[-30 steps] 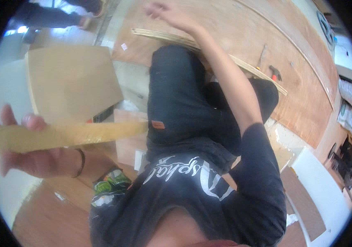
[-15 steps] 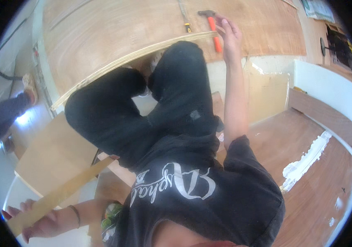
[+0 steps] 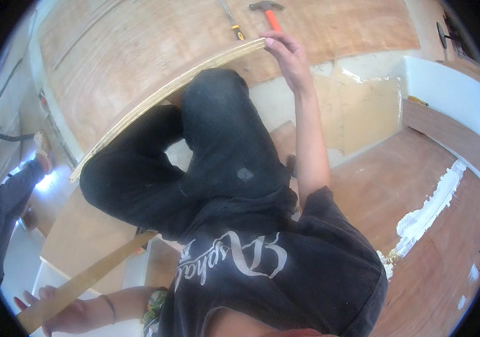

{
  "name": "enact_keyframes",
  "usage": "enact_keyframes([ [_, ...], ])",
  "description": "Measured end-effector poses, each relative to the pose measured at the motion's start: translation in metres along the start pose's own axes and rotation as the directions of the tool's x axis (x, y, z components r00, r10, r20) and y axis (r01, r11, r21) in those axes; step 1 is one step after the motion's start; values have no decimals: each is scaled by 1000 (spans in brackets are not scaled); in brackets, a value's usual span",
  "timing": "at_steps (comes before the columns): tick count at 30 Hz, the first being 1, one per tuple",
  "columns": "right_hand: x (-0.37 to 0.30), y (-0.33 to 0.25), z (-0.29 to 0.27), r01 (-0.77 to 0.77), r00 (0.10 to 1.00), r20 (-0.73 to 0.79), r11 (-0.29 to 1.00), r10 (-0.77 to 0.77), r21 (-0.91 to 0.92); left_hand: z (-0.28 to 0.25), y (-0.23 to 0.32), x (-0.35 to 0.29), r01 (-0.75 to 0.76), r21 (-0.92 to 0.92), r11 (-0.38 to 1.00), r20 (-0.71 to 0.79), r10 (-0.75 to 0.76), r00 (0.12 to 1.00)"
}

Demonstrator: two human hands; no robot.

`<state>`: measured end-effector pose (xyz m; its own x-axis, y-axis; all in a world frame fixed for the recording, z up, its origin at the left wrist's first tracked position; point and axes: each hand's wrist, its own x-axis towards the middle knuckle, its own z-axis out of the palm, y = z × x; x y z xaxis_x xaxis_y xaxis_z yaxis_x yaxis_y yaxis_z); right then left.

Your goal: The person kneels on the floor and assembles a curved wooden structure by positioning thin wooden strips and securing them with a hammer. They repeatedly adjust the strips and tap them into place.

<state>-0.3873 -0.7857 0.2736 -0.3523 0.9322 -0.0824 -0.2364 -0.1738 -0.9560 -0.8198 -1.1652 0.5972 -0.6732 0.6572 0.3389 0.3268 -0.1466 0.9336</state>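
Observation:
My left hand (image 3: 70,320), at the lower left, is closed around a flat wooden strip (image 3: 102,260) that slants up to my black trousers. Part of that hand is hidden behind the strip. At the upper middle, my right hand (image 3: 290,59) grips the right end of a long, pale plywood piece (image 3: 155,100) with a layered edge. This piece runs along my knees down to the left. Just beyond my right hand lies a claw hammer (image 3: 274,21) with an orange handle, partly covered by the fingers. Left of it is a chisel-like tool (image 3: 236,28) with a yellow-and-black handle.
A broad plywood sheet (image 3: 111,62) spreads in front of me. Another person's leg (image 3: 12,194) and a bright light are at the left edge. To the right, a brown wooden panel (image 3: 358,191) bears a white smear (image 3: 428,210), beside a white board (image 3: 448,90).
My right hand has come down from beside the hammer onto the end of the plywood piece and closed there. The left hand still holds the strip. The whole view has shifted slightly.

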Motion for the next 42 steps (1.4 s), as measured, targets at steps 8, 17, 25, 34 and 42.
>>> enact_keyframes([
  [8, 4, -26, 29, -149, 931, -360, 960, 56, -238, 54, 7, -9, -27, 279, 960, -261, 103, 960],
  [17, -102, -103, 289, -205, 685, 727, 943, -53, 261, 170, -38, 20, 147, 125, 981, 284, -178, 942],
  [25, -108, -100, 288, -393, 788, 564, 907, 248, 151, 177, -89, 0, 152, -223, 963, 34, -148, 988],
  [34, -106, -80, 306, -395, 764, 587, 913, 268, 98, 18, -272, -45, 597, -188, 780, -366, -619, 695],
  [42, -113, -70, 330, -454, 801, 550, 839, 237, 300, 16, -295, -39, 535, -221, 815, -180, -573, 799],
])
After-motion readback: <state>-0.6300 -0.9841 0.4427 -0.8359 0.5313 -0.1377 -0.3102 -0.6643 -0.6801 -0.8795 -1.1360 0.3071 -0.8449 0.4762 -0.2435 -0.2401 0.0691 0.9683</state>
